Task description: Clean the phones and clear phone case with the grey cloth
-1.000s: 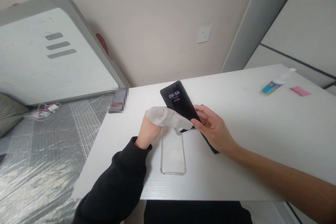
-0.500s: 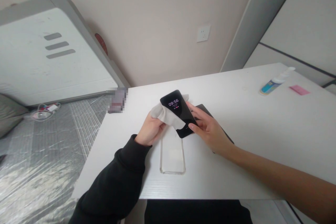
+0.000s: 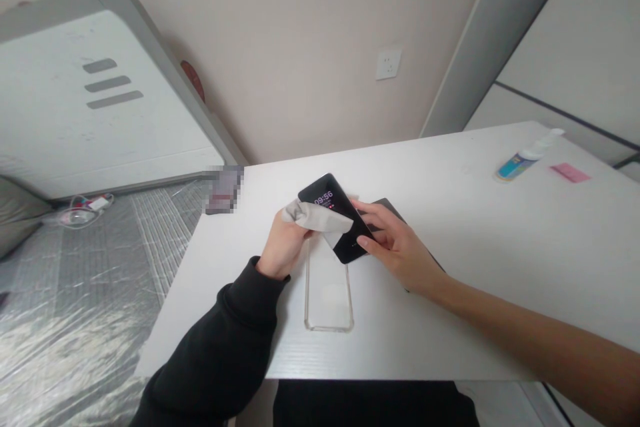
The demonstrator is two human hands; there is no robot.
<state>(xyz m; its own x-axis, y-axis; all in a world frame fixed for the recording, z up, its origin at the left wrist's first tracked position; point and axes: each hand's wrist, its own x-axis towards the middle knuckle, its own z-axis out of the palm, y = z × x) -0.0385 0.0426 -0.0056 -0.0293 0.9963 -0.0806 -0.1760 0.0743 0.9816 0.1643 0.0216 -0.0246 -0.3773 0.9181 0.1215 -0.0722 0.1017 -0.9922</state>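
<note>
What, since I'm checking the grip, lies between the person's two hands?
The head view shows a black smartphone and a grey cloth between the left hand and right hand.

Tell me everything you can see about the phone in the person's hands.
The phone is a slim smartphone with a glossy black front and rounded corners. Its screen is lit and shows the time 09:56 in pale digits, with tiny coloured marks below. It is tilted and seems held above the table, with the right hand gripping its right edge. A grey cloth, held by the left hand, lies across its lower left part. Its back is hidden.
</note>
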